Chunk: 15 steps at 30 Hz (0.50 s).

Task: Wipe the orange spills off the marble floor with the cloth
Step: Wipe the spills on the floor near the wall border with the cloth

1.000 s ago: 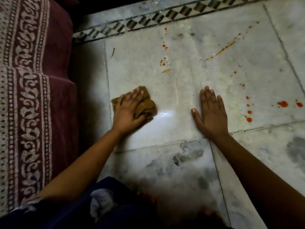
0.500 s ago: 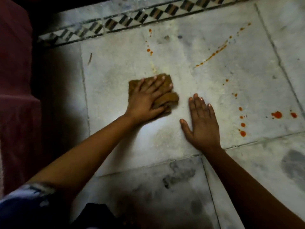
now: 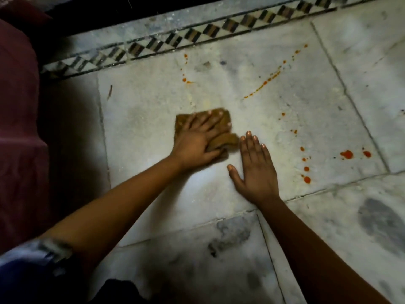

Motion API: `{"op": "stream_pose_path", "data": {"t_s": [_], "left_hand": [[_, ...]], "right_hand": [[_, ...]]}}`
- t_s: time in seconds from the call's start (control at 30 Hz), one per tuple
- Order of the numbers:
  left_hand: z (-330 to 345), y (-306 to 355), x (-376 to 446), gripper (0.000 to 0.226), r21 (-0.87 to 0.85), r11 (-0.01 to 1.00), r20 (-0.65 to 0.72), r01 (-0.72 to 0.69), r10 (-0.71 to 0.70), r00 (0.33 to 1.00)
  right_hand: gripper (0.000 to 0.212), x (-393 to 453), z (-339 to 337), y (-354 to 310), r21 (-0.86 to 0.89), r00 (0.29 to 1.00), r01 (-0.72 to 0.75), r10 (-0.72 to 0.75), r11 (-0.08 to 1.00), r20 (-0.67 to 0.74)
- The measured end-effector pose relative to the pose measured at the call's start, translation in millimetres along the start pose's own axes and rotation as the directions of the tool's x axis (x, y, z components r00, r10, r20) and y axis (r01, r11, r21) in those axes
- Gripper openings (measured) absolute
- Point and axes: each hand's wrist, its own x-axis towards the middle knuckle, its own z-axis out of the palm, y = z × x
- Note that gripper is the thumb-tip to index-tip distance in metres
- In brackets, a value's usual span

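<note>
My left hand [image 3: 198, 140] presses flat on a folded brown cloth [image 3: 226, 140] in the middle of a white marble floor tile [image 3: 142, 110]. My right hand [image 3: 255, 170] lies flat and open on the floor just right of the cloth, nearly touching its corner. Orange spills mark the tile: a small dotted trail [image 3: 185, 79] above the cloth, a long diagonal streak [image 3: 266, 82] to the upper right, a column of drops [image 3: 306, 168] right of my right hand, and two bigger blobs [image 3: 347, 154] farther right.
A maroon fabric-covered piece of furniture [image 3: 17, 128] fills the left side. A black-and-white patterned border strip [image 3: 197, 34] runs along the top of the tile. Grey-veined marble tiles [image 3: 361, 227] lie in front and to the right.
My left hand has slid the cloth right and away from me, toward my right hand. The orange drops just above the cloth's earlier spot are gone. My right hand has stayed flat.
</note>
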Motion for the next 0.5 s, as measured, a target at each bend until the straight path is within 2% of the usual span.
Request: {"op": "stream_pose_path", "data": {"t_s": [0.07, 0.13, 0.2, 0.27, 0.33, 0.4, 0.47, 0.5], "left_hand": [[3, -18, -36, 0.068, -0.031, 0.999, -0.049, 0.01, -0.012, 0.999], [-3, -48, -41, 0.071, -0.053, 0.989, -0.046, 0.137, -0.139, 0.989], [-13, -67, -17, 0.076, -0.043, 0.955, -0.05, 0.294, -0.296, 0.954], [-20, -67, 20, 0.081, -0.04, 0.921, -0.054, 0.388, -0.39, 0.919], [-19, -52, 44, 0.084, -0.055, 0.931, -0.024, 0.36, -0.362, 0.932], [-10, -33, 37, 0.08, -0.045, 0.971, -0.014, 0.236, -0.237, 0.971], [1, -24, 4, 0.071, -0.029, 0.988, -0.065, 0.149, -0.15, 0.987], [4, -24, -13, 0.068, -0.024, 0.987, -0.114, 0.157, -0.159, 0.981]], "right_hand": [[0.073, 0, 1, 0, -0.002, 1.0, 0.004, -0.004, 1.0, 0.009], [0.073, -1, 2, -1, -0.003, 1.0, 0.004, -0.004, 1.0, 0.009], [0.074, 0, 1, -1, 0.0, 1.0, 0.003, -0.003, 1.0, 0.009], [0.073, 0, 0, -1, -0.003, 1.0, 0.003, -0.003, 1.0, 0.018], [0.071, 0, 0, -2, -0.004, 1.0, -0.004, 0.004, 1.0, 0.011], [0.07, 7, 1, -2, 0.03, 0.999, -0.042, 0.043, 0.999, -0.022], [0.07, 21, -1, -1, 0.073, 0.993, -0.105, 0.108, 0.992, -0.05], [0.07, 30, -3, 2, 0.081, 0.989, -0.128, 0.134, 0.988, -0.062]]}}
